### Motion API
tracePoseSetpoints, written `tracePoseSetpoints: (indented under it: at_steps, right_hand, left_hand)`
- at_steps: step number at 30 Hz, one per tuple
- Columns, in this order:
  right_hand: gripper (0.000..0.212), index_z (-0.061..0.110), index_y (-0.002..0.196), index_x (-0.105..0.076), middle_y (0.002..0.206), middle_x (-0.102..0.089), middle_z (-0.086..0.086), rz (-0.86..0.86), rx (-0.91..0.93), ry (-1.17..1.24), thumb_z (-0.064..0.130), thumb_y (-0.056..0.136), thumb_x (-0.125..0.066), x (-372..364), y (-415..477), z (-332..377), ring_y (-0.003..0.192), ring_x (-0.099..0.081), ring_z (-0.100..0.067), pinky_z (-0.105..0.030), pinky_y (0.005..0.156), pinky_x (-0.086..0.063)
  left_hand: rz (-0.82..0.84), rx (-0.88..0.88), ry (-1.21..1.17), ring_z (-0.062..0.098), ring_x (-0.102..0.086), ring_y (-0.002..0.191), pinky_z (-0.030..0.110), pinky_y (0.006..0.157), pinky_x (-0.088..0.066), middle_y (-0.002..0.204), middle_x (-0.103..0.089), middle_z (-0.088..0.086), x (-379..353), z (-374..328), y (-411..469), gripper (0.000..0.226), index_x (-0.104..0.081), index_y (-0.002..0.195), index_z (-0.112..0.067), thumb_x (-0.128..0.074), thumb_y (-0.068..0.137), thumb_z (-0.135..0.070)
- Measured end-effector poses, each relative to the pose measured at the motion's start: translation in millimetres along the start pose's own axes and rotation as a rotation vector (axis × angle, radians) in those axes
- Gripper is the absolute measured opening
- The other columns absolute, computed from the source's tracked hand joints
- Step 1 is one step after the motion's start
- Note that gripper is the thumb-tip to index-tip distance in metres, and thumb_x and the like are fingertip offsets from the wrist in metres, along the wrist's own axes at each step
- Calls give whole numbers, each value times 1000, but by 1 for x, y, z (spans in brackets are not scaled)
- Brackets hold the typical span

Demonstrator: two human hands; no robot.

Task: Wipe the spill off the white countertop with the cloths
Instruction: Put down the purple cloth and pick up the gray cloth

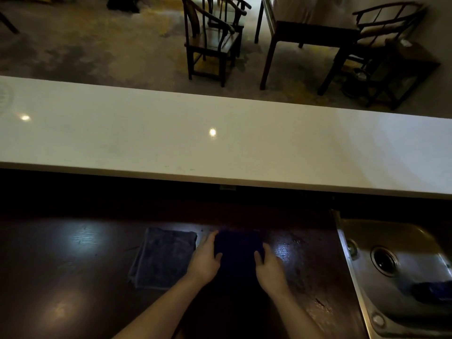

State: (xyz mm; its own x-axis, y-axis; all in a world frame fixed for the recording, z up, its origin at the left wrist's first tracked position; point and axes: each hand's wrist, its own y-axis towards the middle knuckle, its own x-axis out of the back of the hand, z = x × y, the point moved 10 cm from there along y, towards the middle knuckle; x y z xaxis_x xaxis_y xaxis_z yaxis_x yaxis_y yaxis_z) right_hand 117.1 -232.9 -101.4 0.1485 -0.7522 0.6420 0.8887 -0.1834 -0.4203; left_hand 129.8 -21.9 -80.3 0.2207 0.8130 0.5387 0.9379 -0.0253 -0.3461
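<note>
Left hand: left hand (205, 259) lay at the left edge of the dark blue cloth (238, 253), fingers curled over its border, thumb on top — gripping that edge.
Right hand: right hand (270, 267) mirrored it at the right edge, thumb laid on the cloth, fingers along its side.
Dark blue cloth: folded, roughly square, matte, nearly lost in shadow; flat on the dark lower counter (73, 265).
Grey cloth: grey cloth (163, 258) folded, napped like microfibre, just left of the blue one, untouched.
Lower counter: dark wood, glossy, scuffed toward the right.
Sink: steel sink (401, 265) at right, round drain, something blue in its basin.
White countertop: white countertop (220, 148) was smooth, glossy, long — raised beyond the cloths.
Spill: not clearly discernible; faint marks near the front edge.
Progress: judged at the start — no cloth was on the white surface; wiping all remained.
</note>
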Motion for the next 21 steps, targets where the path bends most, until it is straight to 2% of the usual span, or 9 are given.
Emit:
tracePoseSetpoints:
  at_steps: [1, 3, 5, 6, 9, 13, 17, 21]
  right_hand:
    - [37, 16, 140, -52, 108, -71, -3, -16, -1, -38, 23, 104, -52, 3, -1, 0, 89, -69, -14, -31, 78, -57]
    - [42, 14, 141, -50, 127, -68, -10, -65, -6, -109, 23, 101, -56, 10, -2, 3, 112, -66, -28, -39, 92, -54]
    - [46, 13, 141, -49, 136, -59, -12, -129, 10, -166, 25, 98, -60, 19, -6, 9, 124, -56, -30, -41, 100, -48]
    - [47, 12, 141, -49, 138, -57, -12, -158, 32, -197, 26, 97, -62, 22, -9, 16, 127, -51, -29, -41, 104, -44]
    - [48, 11, 140, -51, 138, -54, -11, -195, 129, -217, 24, 96, -64, 19, -14, 42, 129, -46, -28, -40, 108, -39]
    - [45, 11, 138, -53, 137, -56, -10, -116, 210, -162, 22, 96, -64, -14, -20, 75, 128, -47, -28, -41, 109, -40]
    - [41, 13, 136, -53, 135, -56, -7, 32, 274, -96, 21, 97, -63, -61, -33, 107, 126, -53, -25, -40, 107, -45]
    - [41, 13, 137, -50, 132, -55, -8, 187, 285, -119, 23, 98, -61, -107, -46, 130, 120, -57, -25, -39, 102, -49]
  left_hand:
    - [-12, -11, 23, 16, -51, 125, 26, 102, -43, 142, -47, 0, 2, -1, -1, 63, -38, 144, -24, -64, 89, -8]
    - [-19, -13, 37, 19, -50, 128, 34, 108, -43, 143, -43, 1, 7, 2, -3, 67, -35, 146, -24, -67, 88, -13]
    - [-48, -18, 12, 18, -51, 126, 37, 107, -46, 142, -43, -1, 18, 6, -7, 65, -37, 145, -24, -67, 89, -16]
    - [-83, -29, -3, 15, -52, 122, 34, 104, -47, 139, -46, -2, 28, 8, -9, 61, -39, 143, -24, -67, 89, -18]
    - [-243, -74, -11, 9, -57, 107, 21, 90, -45, 125, -56, -3, 66, 16, -21, 49, -51, 134, -18, -68, 88, -16]
    - [-450, -63, -4, 17, -63, 92, 27, 84, -49, 105, -61, -3, 114, 41, -41, 36, -61, 120, -11, -69, 85, -7]
    - [-553, 17, 52, 28, -61, 105, 36, 94, -47, 112, -64, 9, 145, 76, -58, 36, -62, 118, -6, -71, 83, -9]
    - [-455, 214, 125, 36, -52, 118, 42, 101, -42, 124, -59, 18, 150, 114, -62, 55, -54, 129, -4, -73, 83, -28]
